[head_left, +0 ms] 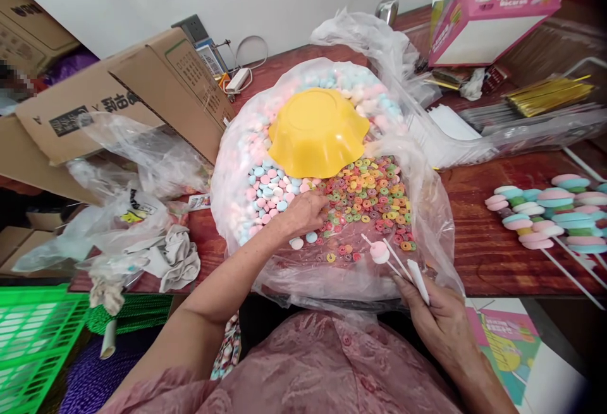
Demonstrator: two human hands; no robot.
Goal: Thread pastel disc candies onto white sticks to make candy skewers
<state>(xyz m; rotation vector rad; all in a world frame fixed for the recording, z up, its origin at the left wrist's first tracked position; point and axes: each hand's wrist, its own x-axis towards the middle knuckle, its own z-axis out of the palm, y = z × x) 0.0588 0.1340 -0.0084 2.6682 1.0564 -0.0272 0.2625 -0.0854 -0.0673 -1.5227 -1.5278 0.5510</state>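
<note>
My left hand (307, 213) reaches down to where the pastel candies meet the gummy rings. Its fingers are bunched and point into the rings; what they hold, if anything, is hidden. Colourful sugared gummy rings (365, 189) spread to its right. Pink, blue and white button-shaped candies (269, 191) lie to its left. Near the front edge, my right hand (434, 313) is closed around several white sticks (418, 280). One of these bears a pink and white candy (379, 252) near its tip. An upturned yellow bowl (318, 129) with a wavy rim rests on the candies behind both hands.
A clear plastic bag (429, 218) surrounds the candies on the red-brown table (478, 268). Finished candy skewers (552, 212) lie at the right. Gold twist ties (550, 95) and a pink box (493, 28) are behind them. Cardboard boxes (175, 91) and a crumpled cloth (177, 256) are at left.
</note>
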